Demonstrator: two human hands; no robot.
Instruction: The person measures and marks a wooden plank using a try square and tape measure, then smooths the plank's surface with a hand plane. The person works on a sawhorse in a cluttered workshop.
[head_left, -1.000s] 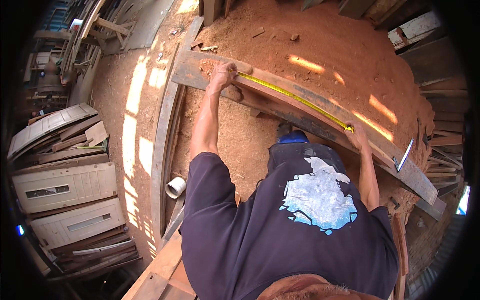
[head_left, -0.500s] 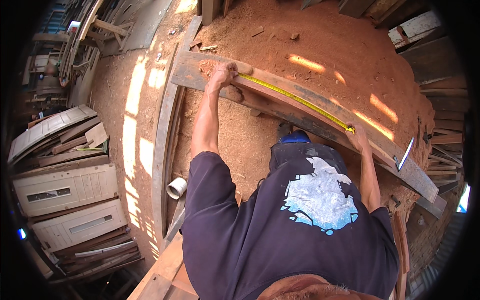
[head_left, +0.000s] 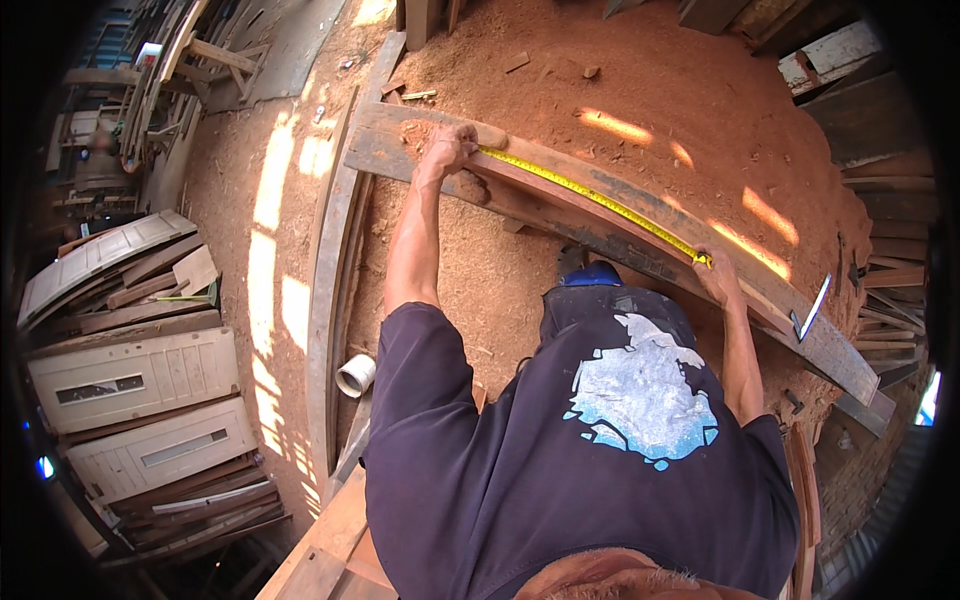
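A yellow tape measure blade [head_left: 594, 194] is stretched between my hands, along the top of a narrow reddish-brown board [head_left: 545, 208]. My left hand [head_left: 450, 150] is closed around the tape's left end near the board's far-left end; whether the tape's case is inside the fist is hidden. My right hand [head_left: 717, 275] grips the right end of the blade, its fingers pinched at the tip. Under the board lies a wide weathered plank [head_left: 375, 135], running from upper left to lower right.
A thin tool with a bright blade [head_left: 815, 308] rests on the plank right of my right hand. Planks [head_left: 325, 300] and a white pipe piece [head_left: 355, 376] lie to the left. White panel doors [head_left: 135, 380] and stacked timber stand farther left. Reddish sawdust [head_left: 690, 90] covers the ground beyond.
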